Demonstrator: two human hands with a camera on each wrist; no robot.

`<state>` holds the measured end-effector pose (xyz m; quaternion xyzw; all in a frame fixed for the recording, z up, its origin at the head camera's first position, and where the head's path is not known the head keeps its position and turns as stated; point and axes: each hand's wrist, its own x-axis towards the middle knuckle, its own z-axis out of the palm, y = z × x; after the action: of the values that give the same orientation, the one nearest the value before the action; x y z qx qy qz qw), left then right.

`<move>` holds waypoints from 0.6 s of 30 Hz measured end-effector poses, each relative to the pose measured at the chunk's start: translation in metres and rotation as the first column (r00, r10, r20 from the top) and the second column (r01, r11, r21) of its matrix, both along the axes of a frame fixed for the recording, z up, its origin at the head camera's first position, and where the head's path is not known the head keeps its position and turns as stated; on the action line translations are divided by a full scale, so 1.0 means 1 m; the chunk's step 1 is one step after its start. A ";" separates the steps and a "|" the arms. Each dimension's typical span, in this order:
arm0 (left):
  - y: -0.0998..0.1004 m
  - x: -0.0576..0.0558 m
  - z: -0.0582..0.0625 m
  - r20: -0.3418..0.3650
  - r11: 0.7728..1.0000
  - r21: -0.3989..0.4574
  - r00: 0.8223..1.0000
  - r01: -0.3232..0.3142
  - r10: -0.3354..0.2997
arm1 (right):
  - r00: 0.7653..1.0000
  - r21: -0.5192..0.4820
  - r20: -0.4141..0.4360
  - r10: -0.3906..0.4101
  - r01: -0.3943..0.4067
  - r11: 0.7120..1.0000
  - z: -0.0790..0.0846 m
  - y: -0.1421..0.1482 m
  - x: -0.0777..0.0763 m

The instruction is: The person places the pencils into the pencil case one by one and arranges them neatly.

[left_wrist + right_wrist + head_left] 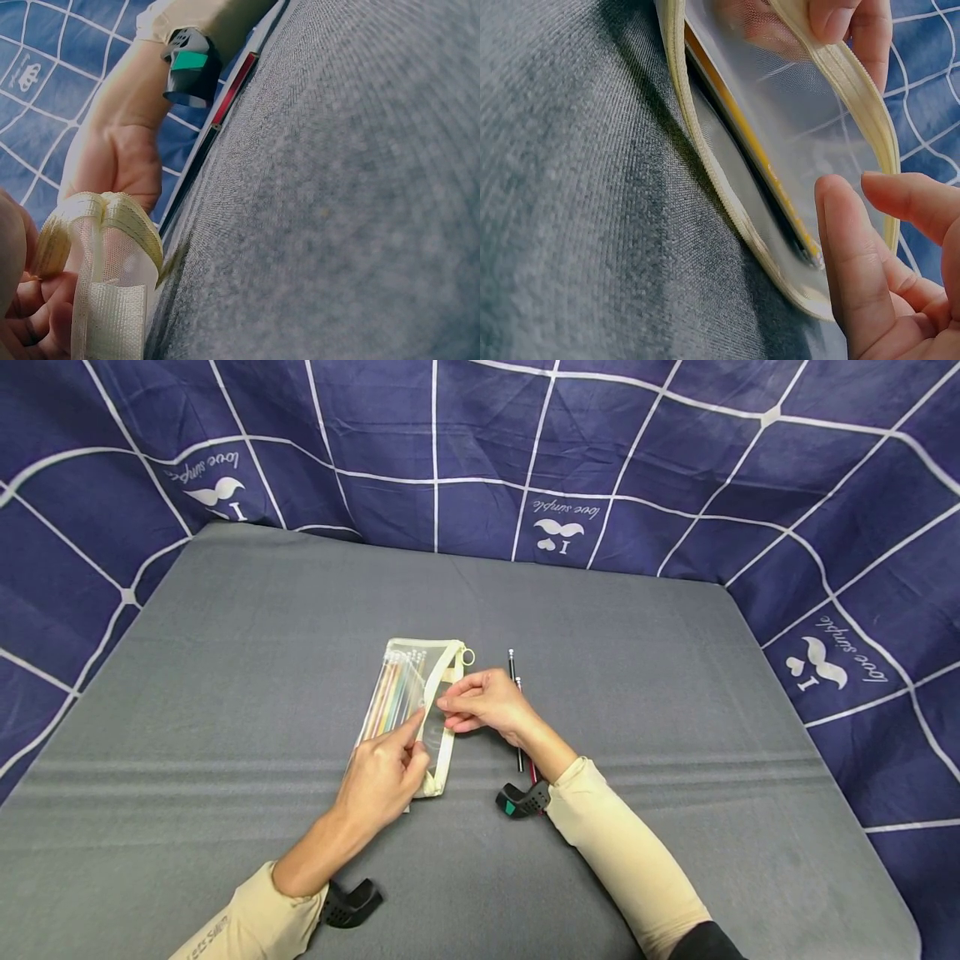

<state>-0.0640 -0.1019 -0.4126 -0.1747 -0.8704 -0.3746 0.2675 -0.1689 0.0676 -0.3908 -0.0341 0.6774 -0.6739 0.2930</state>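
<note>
A see-through mesh pencil case [437, 777] with cream zipper edging lies on the table, its zipper open. Several slim coloured pencils [395, 693] in a clear sleeve are inside. My left hand [382, 777] pinches one zipper edge, thumb on the tape and fingers behind the mesh in the right wrist view. There the mouth gapes, showing a yellow pencil [757, 154] inside. My right hand [487, 703] is at the opening, thumb and index finger [847, 247] apart with nothing between them.
Just right of the case, partly under the right forearm, lie dark pencils [512, 662] and a red one [533, 772]. The grey cloth-covered table [300, 593] spreads around them. A blue checked curtain [480, 443] hangs behind and at the sides.
</note>
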 end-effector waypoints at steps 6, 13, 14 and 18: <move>0.001 0.000 0.000 0.002 1.000 -0.002 1.000 -0.005 0.005 | 1.000 -0.002 -0.014 0.002 -0.002 1.000 0.001 0.008 0.000; 0.001 0.000 0.000 -0.011 1.000 -0.006 1.000 -0.013 0.013 | 0.999 0.027 -0.025 -0.020 0.020 0.999 0.001 0.023 0.000; 0.001 0.000 0.000 -0.013 1.000 -0.005 1.000 -0.013 0.013 | 0.999 0.031 -0.027 -0.020 0.021 0.999 0.001 0.025 0.000; 0.001 0.001 -0.001 -0.017 1.000 0.001 1.000 -0.007 0.007 | 0.999 0.038 -0.022 -0.030 0.031 0.999 0.000 0.034 0.001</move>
<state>-0.0635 -0.1011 -0.4138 -0.1746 -0.8684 -0.3726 0.2766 -0.1679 0.1015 -0.3911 -0.0256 0.6938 -0.6647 0.2759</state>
